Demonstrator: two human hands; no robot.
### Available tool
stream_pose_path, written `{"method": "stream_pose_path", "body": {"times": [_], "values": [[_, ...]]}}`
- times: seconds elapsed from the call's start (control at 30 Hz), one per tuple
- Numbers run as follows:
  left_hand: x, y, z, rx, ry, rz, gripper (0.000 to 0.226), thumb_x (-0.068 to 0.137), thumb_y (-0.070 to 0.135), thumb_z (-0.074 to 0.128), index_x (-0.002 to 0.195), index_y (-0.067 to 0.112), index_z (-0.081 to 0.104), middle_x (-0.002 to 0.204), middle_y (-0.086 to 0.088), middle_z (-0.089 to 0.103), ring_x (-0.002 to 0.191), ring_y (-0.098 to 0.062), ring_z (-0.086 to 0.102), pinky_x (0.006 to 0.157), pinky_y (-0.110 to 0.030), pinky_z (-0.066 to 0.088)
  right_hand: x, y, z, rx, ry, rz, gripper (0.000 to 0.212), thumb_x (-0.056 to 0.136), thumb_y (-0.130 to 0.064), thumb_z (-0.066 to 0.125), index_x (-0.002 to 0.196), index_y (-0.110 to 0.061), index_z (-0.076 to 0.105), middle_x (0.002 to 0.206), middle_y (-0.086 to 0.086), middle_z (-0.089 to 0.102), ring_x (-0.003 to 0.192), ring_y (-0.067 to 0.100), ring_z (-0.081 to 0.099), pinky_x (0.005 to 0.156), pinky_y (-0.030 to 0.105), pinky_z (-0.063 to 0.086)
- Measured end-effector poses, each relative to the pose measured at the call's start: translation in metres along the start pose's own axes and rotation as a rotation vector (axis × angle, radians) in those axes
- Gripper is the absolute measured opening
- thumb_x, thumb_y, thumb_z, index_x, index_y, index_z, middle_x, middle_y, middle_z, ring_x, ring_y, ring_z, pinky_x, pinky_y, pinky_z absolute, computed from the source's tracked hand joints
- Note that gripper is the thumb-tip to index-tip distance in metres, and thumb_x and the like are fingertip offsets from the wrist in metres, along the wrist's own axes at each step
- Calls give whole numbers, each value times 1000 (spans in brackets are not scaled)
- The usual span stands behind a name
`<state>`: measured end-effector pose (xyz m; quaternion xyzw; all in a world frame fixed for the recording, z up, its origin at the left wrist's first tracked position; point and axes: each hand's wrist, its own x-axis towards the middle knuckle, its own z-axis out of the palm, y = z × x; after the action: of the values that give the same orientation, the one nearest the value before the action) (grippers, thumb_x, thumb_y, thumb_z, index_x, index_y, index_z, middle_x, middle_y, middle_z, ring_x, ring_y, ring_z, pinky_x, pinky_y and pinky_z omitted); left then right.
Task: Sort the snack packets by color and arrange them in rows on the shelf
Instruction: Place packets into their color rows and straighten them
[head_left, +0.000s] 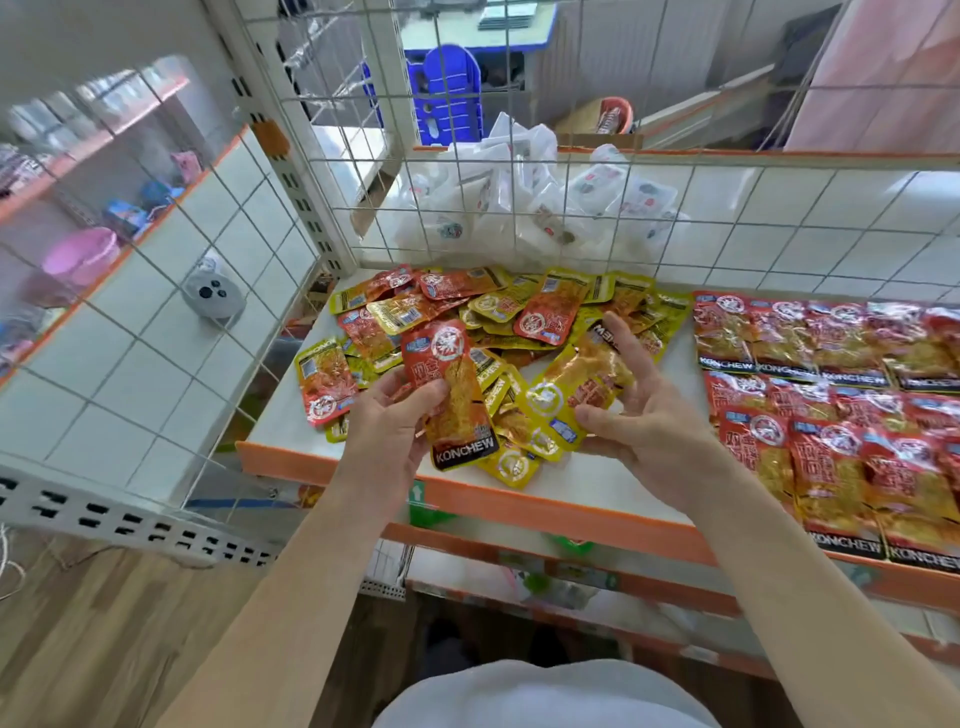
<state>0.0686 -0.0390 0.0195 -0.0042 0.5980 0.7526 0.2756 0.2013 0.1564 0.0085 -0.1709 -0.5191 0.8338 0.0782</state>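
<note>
Left hand (382, 423) is gripping a red packet (451, 395) | right hand (644, 415) is pinching a yellow packet (582, 389) | both are hovering over the mixed pile (483, 312) on the shelf (571, 488)

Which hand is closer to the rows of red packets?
Right. The right hand, holding a yellow foil packet, is left of the red packet rows; the left hand, gripping a red packet, is farther left.
</note>
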Motion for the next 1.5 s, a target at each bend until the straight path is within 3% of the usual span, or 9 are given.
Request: {"method": "stream_pose_path", "body": {"times": [0.17,0.47,0.7,0.8,0.97,1.07,1.2,1.27,1.5], "values": [[-6,-6,1,40,-4,-18,19,92,0,62,105,13,66,91,-3,75,87,-18,70,85,-41,56,-4,-2,4,-52,22,14,117,53,13,85,142,-45,36,118,2,66,75,19,70,79,44,61],[-23,-8,-17,112,-54,-74,22,88,3,69,108,12,66,103,-9,72,90,-23,69,83,-40,56,-20,7,20,-142,166,-30,57,57,-16,92,101,-29,59,75,-4,67,58,20,58,46,23,43],[-55,-10,-51,222,-65,-48,23,90,7,69,111,16,67,103,-11,76,87,-27,72,79,-40,59,-60,26,45,-27,290,-56,90,57,-2,83,132,-42,52,125,3,64,79,30,73,61,37,63],[-71,-18,-64,260,-92,-50,18,89,8,70,103,19,69,96,-9,76,80,-26,72,68,-35,59,-86,33,59,31,305,-20,59,62,-6,76,119,-11,62,94,8,75,76,29,74,67,45,63],[-97,-39,-69,248,-176,-109,16,90,8,70,104,16,68,94,-6,74,81,-26,70,81,-49,59,-134,52,70,-14,507,-93,5,66,-17,78,70,-17,76,74,-2,73,67,13,68,67,27,59],[-110,-53,-62,250,-254,-128,20,90,8,69,109,15,67,96,-5,74,82,-23,71,80,-47,59,-167,59,69,-124,594,-126,6,79,-8,77,78,-13,73,59,-12,67,52,-1,57,55,11,44],[-128,-68,-48,253,-342,-144,16,92,8,68,104,18,67,96,-6,74,78,-22,71,74,-43,59,-211,63,56,-156,760,-92,17,77,-23,84,83,-11,75,88,11,76,77,25,74,67,37,60],[-136,-70,-40,234,-380,-162,17,92,6,67,105,17,67,93,-3,75,78,-20,71,74,-40,59,-228,60,52,-32,803,-92,11,83,-10,77,91,-9,70,83,9,75,65,16,73,52,26,56],[-153,-73,-9,291,-462,-199,20,92,9,69,110,16,66,96,-4,77,92,-28,74,89,-57,57,-261,63,38,178,658,-94,52,70,-5,72,121,-13,62,101,5,76,84,18,74,64,27,59]]}}
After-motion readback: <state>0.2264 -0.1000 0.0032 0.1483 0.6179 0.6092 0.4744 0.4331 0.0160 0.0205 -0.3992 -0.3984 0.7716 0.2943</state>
